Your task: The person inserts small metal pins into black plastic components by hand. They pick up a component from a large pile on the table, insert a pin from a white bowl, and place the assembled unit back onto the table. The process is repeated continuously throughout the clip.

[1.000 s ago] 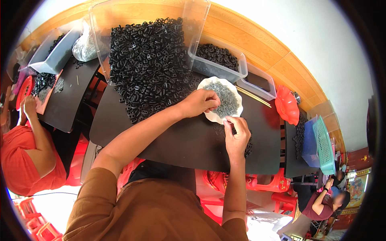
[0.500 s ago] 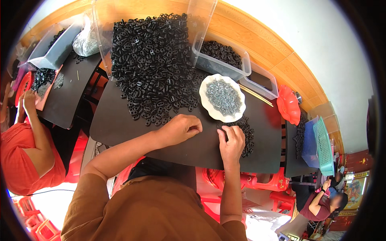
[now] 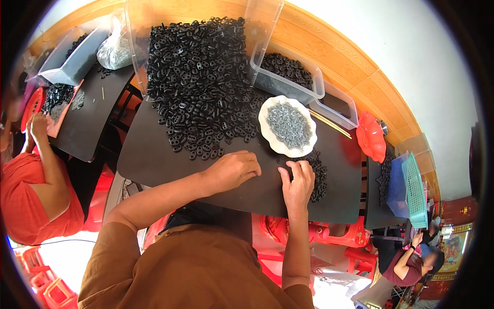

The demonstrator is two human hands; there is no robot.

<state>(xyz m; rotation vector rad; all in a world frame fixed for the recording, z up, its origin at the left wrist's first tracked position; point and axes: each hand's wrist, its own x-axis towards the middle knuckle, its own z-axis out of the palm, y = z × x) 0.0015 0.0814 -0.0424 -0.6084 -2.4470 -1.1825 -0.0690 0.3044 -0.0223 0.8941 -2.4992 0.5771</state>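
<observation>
My left hand (image 3: pixel 234 171) is over the near part of the dark table, just below a large heap of black two-holed plastic pieces (image 3: pixel 198 87). Its fingers are curled together; whatever they may hold is hidden. To its right, my right hand (image 3: pixel 299 184) has thumb and forefinger apart, with nothing visible between them. It is just below a scalloped white bowl (image 3: pixel 263 114) full of small clear bits (image 3: pixel 289 126). A smaller pile of black pieces (image 3: pixel 320 177) lies beside and partly behind my right hand.
A clear tub of black pieces (image 3: pixel 285 85) stands at the back, with another clear container (image 3: pixel 337 109) and chopsticks (image 3: pixel 332 123) beside it. Further right are a red scalloped dish (image 3: pixel 370 136) and a green basket (image 3: pixel 413 190). One person in red (image 3: pixel 38 195) sits left, another (image 3: pixel 409 265) right.
My left hand has dipped slightly, its fingers turned more downward. My right hand stays nearly in place, thumb and forefinger still apart. The whole view has shifted a little.
</observation>
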